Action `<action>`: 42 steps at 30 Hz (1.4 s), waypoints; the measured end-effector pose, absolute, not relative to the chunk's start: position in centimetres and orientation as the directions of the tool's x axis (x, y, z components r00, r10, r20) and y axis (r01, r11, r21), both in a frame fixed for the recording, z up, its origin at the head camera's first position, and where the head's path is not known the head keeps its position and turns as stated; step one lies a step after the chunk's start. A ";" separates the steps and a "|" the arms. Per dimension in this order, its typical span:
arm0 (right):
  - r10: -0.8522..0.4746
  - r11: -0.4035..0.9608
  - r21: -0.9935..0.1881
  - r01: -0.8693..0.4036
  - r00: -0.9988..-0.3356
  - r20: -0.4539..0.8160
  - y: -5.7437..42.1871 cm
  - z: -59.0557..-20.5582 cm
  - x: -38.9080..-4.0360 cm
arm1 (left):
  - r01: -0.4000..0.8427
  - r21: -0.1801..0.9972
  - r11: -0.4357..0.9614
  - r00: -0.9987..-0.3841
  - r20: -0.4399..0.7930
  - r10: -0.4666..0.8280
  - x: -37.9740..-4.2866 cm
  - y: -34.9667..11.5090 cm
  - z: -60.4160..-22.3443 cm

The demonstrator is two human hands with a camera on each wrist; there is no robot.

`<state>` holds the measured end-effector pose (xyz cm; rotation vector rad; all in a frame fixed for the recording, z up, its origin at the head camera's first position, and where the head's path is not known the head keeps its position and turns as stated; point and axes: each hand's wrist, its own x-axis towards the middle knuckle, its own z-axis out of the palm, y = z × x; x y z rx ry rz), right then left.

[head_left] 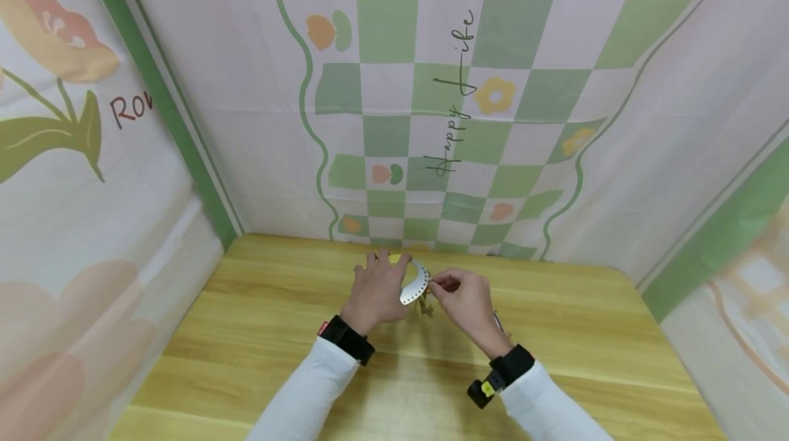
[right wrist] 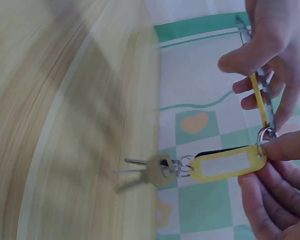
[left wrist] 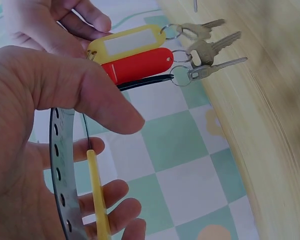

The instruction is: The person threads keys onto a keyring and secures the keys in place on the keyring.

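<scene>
My left hand (head_left: 377,290) grips a curved silver plate (head_left: 417,288) with a row of small holes along its edge. A thin yellow piece (left wrist: 97,195) lies within the same hand, behind the plate in the left wrist view. At the plate's edge my right hand (head_left: 465,300) pinches the metal ring (right wrist: 265,137) of a yellow key tag (right wrist: 225,165) between thumb and fingers. Beside it hang a red key tag (left wrist: 140,65) and a black key tag (left wrist: 145,83). Several keys (left wrist: 205,52) dangle from small rings at the tags' far ends.
Both hands are over the back part of a wooden table (head_left: 277,359). A small dark, thin object (head_left: 498,321) lies on it, partly behind the right wrist. A printed cloth (head_left: 394,85) with green checks hangs behind the table, and more cloth hangs at both sides.
</scene>
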<state>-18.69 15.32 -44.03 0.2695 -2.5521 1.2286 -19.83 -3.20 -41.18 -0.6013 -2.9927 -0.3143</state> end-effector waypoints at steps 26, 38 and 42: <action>-0.161 0.532 -0.797 -0.286 -0.958 0.236 16.4 -43.9 -18.7 | 0.395 0.209 0.895 -0.917 0.150 0.370 -19.8 -3.3 -41.4; -0.094 0.591 -0.745 -0.309 -0.944 0.317 15.2 -44.1 -18.3 | 0.375 0.219 0.901 -0.926 0.130 0.354 -19.7 -3.2 -41.3; -0.033 0.428 -0.886 -0.178 -0.983 0.182 15.2 -44.1 -18.4 | 0.366 0.211 0.906 -0.930 0.125 0.347 -19.6 -3.2 -41.3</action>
